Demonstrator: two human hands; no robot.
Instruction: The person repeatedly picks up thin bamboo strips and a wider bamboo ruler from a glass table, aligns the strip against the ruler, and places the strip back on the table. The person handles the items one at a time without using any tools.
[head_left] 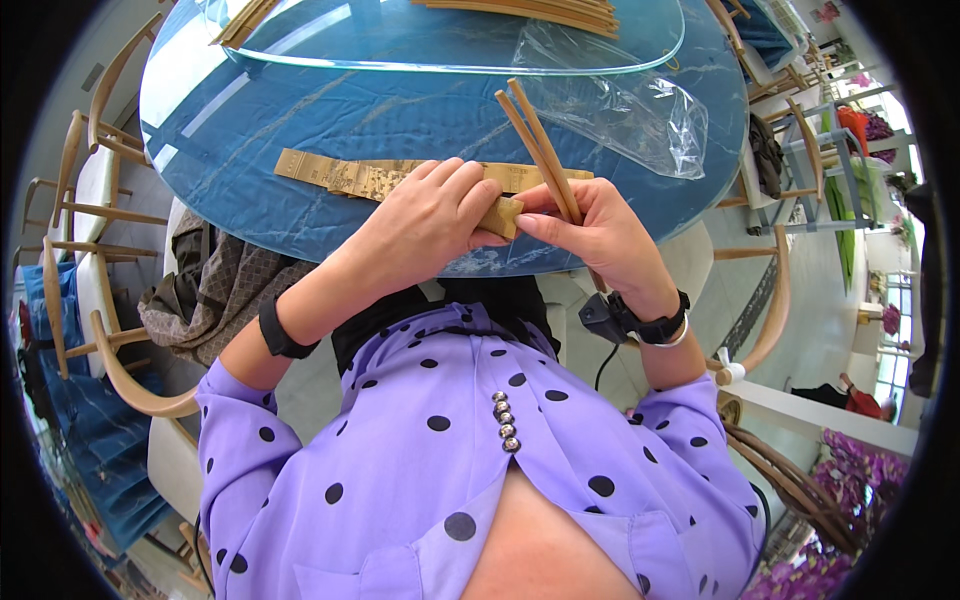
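Note:
My left hand [425,215] is closed around a tan paper chopstick sleeve [503,214] at the near edge of the table, its end sticking out past the fingers. With thumb and forefinger, my right hand [610,235] touches that end of the sleeve. The same right hand grips a pair of brown wooden chopsticks [540,145], which point up and away to the left. Just beyond both hands, several flat tan printed sleeves [325,174] lie in an overlapping row. My left fingers cover part of that row.
The round table [230,130] has a blue marbled surface. A glass turntable [400,68] bears more chopsticks [540,10] at the far side. Clear plastic wrapping [650,120] lies at the right. Wooden chairs [150,395] stand around, one with a patterned brown cloth [225,295].

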